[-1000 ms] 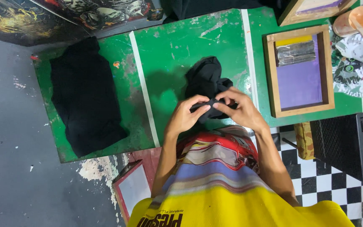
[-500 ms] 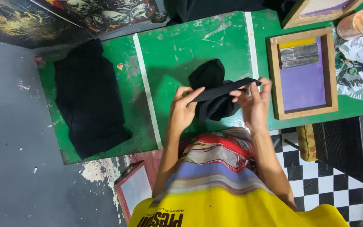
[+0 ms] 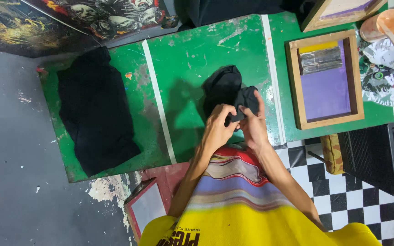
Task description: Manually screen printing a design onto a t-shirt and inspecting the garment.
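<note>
Both hands are closed on the small crumpled black fabric piece: the left hand curls its fingers over the near edge, and the right hand pinches the right-hand lobe between thumb and fingers. The two hands touch each other at the fingertips. Exactly how much cloth lies inside each grip cannot be told, since the fingers cover it.

The fabric piece rests on the green painted tabletop with white stripes, between two of the stripes, close to the near edge. Most of its bulk lies bunched beyond the hands.

For clean handling of soft cloth of this kind, judge as follows:
- Keep both pinches on one edge or seam, not on a loose fold, so the piece opens flat.
- Let the table carry the weight; lifting a bunched piece tends to twist it.
- Separate the hands evenly, keeping the edge taut.

Well apart to the left lies a larger flat black garment. To the right sits a wooden-framed printing screen with purple mesh, just beyond the white stripe; keep the cloth clear of it.
</note>
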